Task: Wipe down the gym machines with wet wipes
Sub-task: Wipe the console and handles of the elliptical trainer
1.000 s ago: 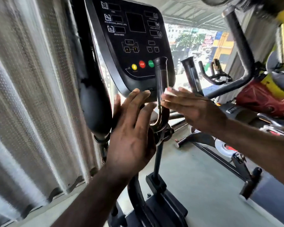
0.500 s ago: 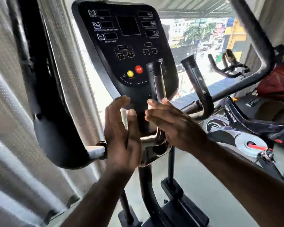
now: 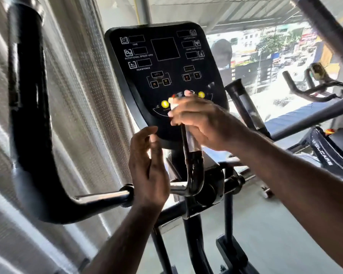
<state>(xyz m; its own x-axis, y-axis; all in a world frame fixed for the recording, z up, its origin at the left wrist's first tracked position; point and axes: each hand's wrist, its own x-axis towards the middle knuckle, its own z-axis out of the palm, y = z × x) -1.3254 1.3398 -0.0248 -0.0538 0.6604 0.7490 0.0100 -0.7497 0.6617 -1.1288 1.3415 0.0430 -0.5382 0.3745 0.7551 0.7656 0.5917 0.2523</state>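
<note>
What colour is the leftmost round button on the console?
Yellow; the button shows best in the head view.

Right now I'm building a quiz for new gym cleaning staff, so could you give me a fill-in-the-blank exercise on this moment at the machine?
1. The right hand grips the upright handle with a ____ wipe at its fingertips.
2. The left hand holds ____.
3. The round button on the console, just left of the right hand, is ____.

Missing words: white; nothing; yellow.
</note>
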